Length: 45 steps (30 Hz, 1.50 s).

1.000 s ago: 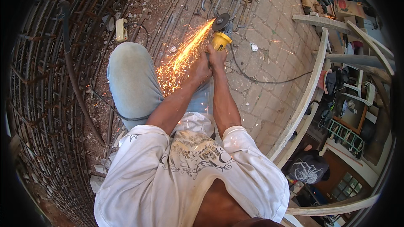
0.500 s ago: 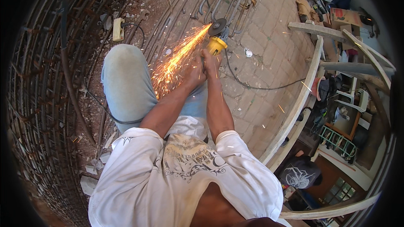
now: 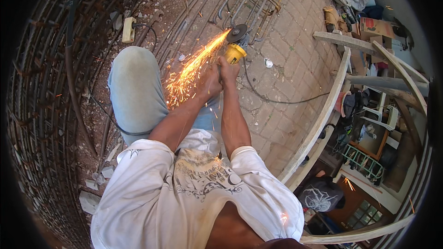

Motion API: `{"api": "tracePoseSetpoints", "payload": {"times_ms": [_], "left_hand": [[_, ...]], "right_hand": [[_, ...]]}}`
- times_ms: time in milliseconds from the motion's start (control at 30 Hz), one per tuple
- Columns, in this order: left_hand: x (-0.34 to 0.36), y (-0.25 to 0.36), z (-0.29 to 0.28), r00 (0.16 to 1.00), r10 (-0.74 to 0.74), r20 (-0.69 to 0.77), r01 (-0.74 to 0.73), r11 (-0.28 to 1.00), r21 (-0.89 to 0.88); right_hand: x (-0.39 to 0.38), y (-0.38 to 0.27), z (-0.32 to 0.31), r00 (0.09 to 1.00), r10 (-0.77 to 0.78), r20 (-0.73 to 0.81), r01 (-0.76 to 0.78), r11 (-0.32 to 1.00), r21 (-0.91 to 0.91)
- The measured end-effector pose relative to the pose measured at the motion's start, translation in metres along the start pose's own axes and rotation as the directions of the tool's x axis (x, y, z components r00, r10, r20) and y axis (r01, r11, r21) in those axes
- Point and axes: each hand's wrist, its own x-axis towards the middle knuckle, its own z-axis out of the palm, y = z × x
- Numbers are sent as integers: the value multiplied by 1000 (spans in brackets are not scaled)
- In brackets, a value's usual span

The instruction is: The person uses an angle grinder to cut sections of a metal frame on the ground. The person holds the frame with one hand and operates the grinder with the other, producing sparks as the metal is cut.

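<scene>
A yellow angle grinder [image 3: 236,53] is gripped out in front of my knees. My right hand [image 3: 229,70] wraps round its body. Close beside it, my left hand [image 3: 210,83] is closed on the grinder's rear part, its fingers mostly hidden. The dark cutting disc [image 3: 236,33] sits at the far end, by the hooked ends of the steel bars. A thick stream of orange sparks [image 3: 196,67] shoots from the disc toward my left hand and knee. What the disc touches cannot be made out.
Long steel rods [image 3: 182,30] lie ahead, near tied, bent rebar [image 3: 258,0]. A rebar mesh [image 3: 39,97] curves along the left. A power socket block [image 3: 129,30] and black cable [image 3: 286,102] lie on the ground. Wooden beams [image 3: 318,124] stand right; a person in a dark cap [image 3: 323,193] is beyond.
The view has shifted slightly, so the scene sits a little differently. Both hands stay on the grinder and the sparks keep streaming. Some stray sparks now show near my shirt.
</scene>
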Motion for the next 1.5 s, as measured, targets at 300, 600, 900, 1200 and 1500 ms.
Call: {"api": "tracePoseSetpoints", "payload": {"times_ms": [300,600,900,1200,1500], "left_hand": [[-1,0,0,999,-27,-26,24,996,-91],[-2,6,-4,1000,-3,3,4,993,-118],[-1,3,-2,1000,-8,16,10,992,-123],[-19,-3,1,997,-72,10,71,997,6],[-32,8,0,998,33,47,-32,999,-25]], "right_hand": [[-6,-9,1,1000,-19,-9,20,997,80],[-5,-7,1,1000,-5,-20,7,997,75],[3,8,0,998,-58,-18,59,996,60],[-17,14,-4,998,63,-10,-63,998,8],[-40,0,-17,980,118,-163,-123,992,-21]]}}
